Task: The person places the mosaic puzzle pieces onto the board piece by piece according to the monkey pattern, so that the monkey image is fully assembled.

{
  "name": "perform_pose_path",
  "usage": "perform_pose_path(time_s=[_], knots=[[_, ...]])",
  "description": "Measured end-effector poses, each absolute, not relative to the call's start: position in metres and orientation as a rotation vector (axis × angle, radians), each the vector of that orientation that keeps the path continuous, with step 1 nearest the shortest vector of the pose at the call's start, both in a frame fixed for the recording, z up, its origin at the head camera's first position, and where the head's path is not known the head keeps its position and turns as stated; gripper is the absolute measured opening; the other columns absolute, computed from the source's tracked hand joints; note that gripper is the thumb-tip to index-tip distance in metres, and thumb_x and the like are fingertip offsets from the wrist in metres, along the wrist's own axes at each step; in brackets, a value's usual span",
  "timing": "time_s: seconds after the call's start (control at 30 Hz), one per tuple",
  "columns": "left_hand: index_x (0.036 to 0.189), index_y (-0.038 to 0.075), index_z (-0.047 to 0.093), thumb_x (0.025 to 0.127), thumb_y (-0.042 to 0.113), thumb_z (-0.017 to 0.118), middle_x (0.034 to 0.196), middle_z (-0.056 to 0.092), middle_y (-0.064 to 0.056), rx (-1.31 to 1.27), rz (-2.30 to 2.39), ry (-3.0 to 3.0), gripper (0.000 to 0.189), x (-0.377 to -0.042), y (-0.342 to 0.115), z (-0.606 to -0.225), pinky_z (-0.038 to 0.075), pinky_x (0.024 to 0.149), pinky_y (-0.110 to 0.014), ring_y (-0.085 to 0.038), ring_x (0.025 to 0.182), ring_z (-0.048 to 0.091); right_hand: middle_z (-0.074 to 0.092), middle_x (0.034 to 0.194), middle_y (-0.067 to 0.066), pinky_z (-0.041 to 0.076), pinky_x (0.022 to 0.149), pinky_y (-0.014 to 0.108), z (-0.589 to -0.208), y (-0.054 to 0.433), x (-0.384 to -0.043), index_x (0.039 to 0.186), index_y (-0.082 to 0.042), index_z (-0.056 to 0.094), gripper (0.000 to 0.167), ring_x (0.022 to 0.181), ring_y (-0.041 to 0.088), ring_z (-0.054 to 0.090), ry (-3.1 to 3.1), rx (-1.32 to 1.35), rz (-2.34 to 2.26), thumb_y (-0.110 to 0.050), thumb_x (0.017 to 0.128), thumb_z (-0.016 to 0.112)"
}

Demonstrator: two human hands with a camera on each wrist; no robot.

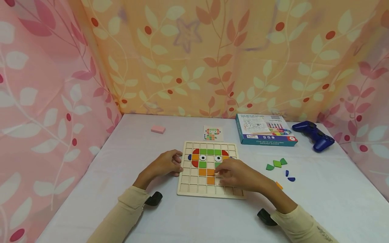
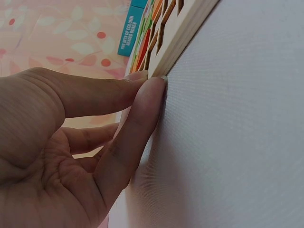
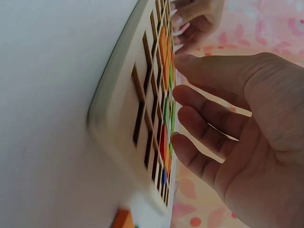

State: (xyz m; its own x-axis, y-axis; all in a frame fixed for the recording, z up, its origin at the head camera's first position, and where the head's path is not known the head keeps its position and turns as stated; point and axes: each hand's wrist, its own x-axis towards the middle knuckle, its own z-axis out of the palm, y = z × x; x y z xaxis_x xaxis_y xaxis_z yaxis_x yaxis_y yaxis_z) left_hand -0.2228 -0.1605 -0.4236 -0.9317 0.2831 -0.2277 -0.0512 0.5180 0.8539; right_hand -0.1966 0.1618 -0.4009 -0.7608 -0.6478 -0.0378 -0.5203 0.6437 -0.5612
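Grid board (image 1: 202, 181): left hand (image 1: 166, 163) pinches its left edge, seemingly steadying it; right hand (image 1: 239, 174), empty, beside its orange tiles (image 1: 210, 172).

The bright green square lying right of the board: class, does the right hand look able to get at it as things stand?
Probably yes. The right hand is over the board, nearby, and nothing covers the bright green square; two darker green pieces only lie beside it.
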Motion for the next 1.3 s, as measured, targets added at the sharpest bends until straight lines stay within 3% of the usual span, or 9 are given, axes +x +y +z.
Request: perform_pose_path(time_s=[0.17, 0.4, 0.87, 1.13, 1.3], knots=[[0.147, -0.004, 0.052, 0.09, 0.0, 0.079, 0.116, 0.061, -0.016, 0.206, 1.385, 2.412, 0.063, -0.224, -0.163, -0.424, 0.065, 0.073, -0.029, -0.02, 0.086, 0.067, 0.07, 0.119, -0.006, 0.056, 0.101, 0.046, -0.399, 0.182, -0.194, 0.122, -0.018, 0.076, 0.029, 0.112, 0.019, 0.058, 2.632, -0.814, -0.813, -0.025, 0.095, 0.081], [0.147, -0.004, 0.052, 0.09, 0.0, 0.08, 0.117, 0.061, -0.016, 0.207, 1.385, 2.411, 0.063, -0.225, -0.163, -0.424, 0.065, 0.074, -0.03, -0.02, 0.085, 0.067, 0.066, 0.103, -0.008, 0.055, 0.087, 0.031, -0.398, 0.214, -0.191, 0.124, -0.017, 0.076, 0.033, 0.101, 0.018, 0.058, 2.661, -0.692, -0.811, -0.026, 0.093, 0.082], [0.147, -0.001, 0.053, 0.09, 0.0, 0.079, 0.116, 0.061, -0.014, 0.176, 1.394, 2.413, 0.063, -0.226, -0.163, -0.427, 0.066, 0.073, -0.03, -0.02, 0.085, 0.067, 0.068, 0.102, -0.006, 0.054, 0.069, 0.022, -0.402, 0.281, -0.179, 0.123, -0.015, 0.076, 0.035, 0.093, 0.016, 0.058, 2.78, -0.587, -0.793, -0.022, 0.09, 0.084], [0.147, -0.002, 0.053, 0.09, -0.001, 0.079, 0.115, 0.061, -0.014, 0.183, 1.386, 2.424, 0.063, -0.226, -0.163, -0.427, 0.066, 0.073, -0.03, -0.02, 0.086, 0.067, 0.067, 0.103, -0.008, 0.052, 0.075, 0.022, -0.404, 0.305, -0.171, 0.122, -0.016, 0.076, 0.037, 0.094, 0.012, 0.056, 2.809, -0.534, -0.725, -0.027, 0.088, 0.086], [0.147, -0.002, 0.053, 0.09, 0.0, 0.08, 0.115, 0.061, -0.014, 0.182, 1.382, 2.421, 0.063, -0.226, -0.162, -0.427, 0.066, 0.073, -0.03, -0.02, 0.086, 0.067, 0.07, 0.11, -0.006, 0.054, 0.078, 0.027, -0.404, 0.316, -0.167, 0.122, -0.016, 0.077, 0.039, 0.096, 0.016, 0.057, 2.798, -0.465, -0.684, -0.029, 0.087, 0.087]])
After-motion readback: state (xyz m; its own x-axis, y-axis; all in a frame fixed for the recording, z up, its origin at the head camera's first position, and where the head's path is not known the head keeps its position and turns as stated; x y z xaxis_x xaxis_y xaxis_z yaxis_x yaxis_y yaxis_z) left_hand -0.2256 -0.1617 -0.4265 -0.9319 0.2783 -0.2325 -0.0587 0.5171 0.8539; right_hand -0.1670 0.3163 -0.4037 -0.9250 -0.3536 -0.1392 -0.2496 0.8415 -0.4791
